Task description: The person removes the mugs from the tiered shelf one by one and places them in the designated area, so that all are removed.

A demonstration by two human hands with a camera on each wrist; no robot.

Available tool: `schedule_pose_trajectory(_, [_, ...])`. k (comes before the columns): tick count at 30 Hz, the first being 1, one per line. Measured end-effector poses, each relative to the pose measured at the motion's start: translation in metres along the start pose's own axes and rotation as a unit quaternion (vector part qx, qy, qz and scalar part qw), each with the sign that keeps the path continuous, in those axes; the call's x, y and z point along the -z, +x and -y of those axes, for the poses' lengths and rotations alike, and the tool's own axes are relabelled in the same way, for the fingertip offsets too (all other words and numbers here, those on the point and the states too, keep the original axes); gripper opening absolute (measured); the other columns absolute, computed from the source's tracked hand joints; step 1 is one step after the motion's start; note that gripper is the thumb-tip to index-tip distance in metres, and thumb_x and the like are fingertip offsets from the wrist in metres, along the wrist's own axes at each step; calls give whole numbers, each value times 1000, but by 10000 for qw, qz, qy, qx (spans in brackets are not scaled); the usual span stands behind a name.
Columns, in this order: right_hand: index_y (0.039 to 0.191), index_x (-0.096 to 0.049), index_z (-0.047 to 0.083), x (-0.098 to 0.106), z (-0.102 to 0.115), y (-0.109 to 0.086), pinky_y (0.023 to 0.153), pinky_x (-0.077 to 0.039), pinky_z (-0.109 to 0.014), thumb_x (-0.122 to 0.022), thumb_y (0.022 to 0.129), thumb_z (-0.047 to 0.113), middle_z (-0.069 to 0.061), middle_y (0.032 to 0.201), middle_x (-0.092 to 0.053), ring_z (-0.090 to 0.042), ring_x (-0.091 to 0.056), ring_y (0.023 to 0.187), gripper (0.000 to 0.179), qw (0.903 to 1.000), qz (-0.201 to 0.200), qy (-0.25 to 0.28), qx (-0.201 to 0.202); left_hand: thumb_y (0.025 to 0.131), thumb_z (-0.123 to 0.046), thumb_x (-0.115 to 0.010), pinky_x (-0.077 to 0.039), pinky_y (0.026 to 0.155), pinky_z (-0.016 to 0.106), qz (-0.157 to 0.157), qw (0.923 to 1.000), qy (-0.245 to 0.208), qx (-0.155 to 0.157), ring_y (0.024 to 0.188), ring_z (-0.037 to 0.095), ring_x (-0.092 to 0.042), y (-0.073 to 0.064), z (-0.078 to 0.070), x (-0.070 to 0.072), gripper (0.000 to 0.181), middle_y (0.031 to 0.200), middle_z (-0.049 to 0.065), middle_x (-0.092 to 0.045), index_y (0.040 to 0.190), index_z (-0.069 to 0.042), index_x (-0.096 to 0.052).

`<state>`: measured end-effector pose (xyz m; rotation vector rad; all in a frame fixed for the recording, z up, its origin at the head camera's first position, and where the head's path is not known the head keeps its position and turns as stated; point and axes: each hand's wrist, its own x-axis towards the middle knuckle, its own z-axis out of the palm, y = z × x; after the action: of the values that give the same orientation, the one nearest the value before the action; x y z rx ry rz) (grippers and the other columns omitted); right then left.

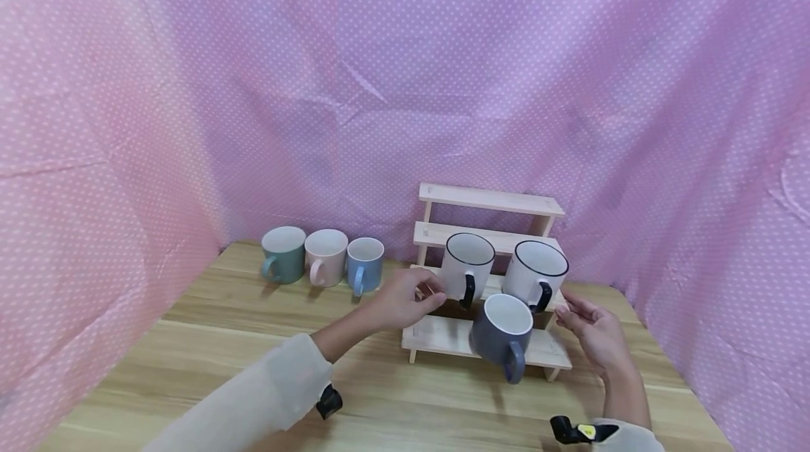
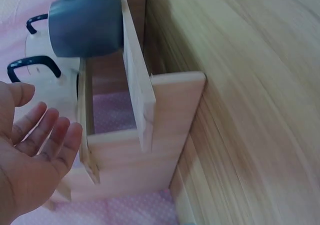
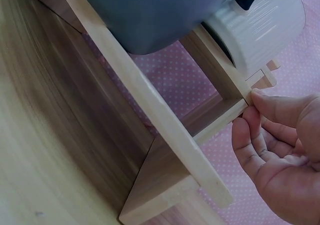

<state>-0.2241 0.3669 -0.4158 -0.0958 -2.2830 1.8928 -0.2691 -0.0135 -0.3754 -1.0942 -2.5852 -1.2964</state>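
A wooden tiered display rack (image 1: pixel 443 336) holds three mugs. On its lowest step is a dark grey mug (image 1: pixel 490 336), its handle facing the front. One step higher, a white mug with a black rim (image 1: pixel 454 276) and a matching white mug (image 1: pixel 522 285) stand side by side. My left hand (image 1: pixel 405 299) hovers beside the left white mug; in the left wrist view its fingers (image 2: pixel 65 145) are loosely bent and hold nothing. My right hand (image 1: pixel 598 339) pinches the right end of the white mugs' step, thumb above and fingers below in the right wrist view.
Left of the rack, a green mug (image 1: pixel 287 259), a pink mug (image 1: pixel 329 259) and a blue mug (image 1: pixel 367 266) stand in a row on the wooden table (image 1: pixel 240 346). A pink dotted cloth (image 1: pixel 316 121) hangs behind and at both sides.
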Motion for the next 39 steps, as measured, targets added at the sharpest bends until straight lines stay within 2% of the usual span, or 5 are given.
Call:
schedule_pose_trajectory(11, [150, -38, -13, 2, -2, 2, 84, -56, -17, -68, 100, 16, 20, 100, -69, -5, -67, 90, 65, 10000, 37, -60, -42, 99, -11, -68, -55, 77, 21, 329, 9973, -530, -394, 86, 5, -66, 11, -19, -17, 13, 104, 1, -71, 110, -6, -71])
schedule_pose_trajectory(24, [150, -38, -12, 2, -1, 3, 85, -56, -18, -68, 100, 16, 22, 100, -68, -4, -67, 91, 64, 9998, 32, -206, -42, 101, -22, -68, -54, 70, 22, 311, 9917, -1245, -80, 79, 7, -65, 18, -26, -37, 12, 94, -5, -68, 106, -11, -71])
schedule_pose_trajectory(28, [150, -38, -13, 2, -1, 2, 84, -56, -17, -68, 101, 15, 23, 100, -67, -3, -67, 91, 64, 9997, 48, -231, -39, 102, -25, -67, -60, 68, 27, 370, 9768, -2070, 396, 78, 14, -70, 18, -28, -40, 18, 91, 1, -70, 106, -8, -70])
schedule_pose_trajectory(32, [149, -39, -14, 0, 0, 2, 84, -56, -17, -68, 101, 16, 23, 100, -68, -3, -67, 90, 64, 9997, 35, -231, -3, 103, -28, -65, -63, 69, 34, 400, 9481, -3028, 883, 79, 20, -72, 19, -32, -40, 26, 93, 8, -70, 105, -1, -67])
schedule_pose_trajectory(39, [147, -38, -17, -1, 2, 0, 83, -57, -18, -69, 100, 15, 19, 97, -70, -5, -68, 88, 65, 10000, -1, -7, 79, 108, -31, -54, -63, 71, 32, 403, 9203, -3696, 1219, 77, 19, -69, 19, -38, -39, 36, 97, 8, -64, 106, 3, -67])
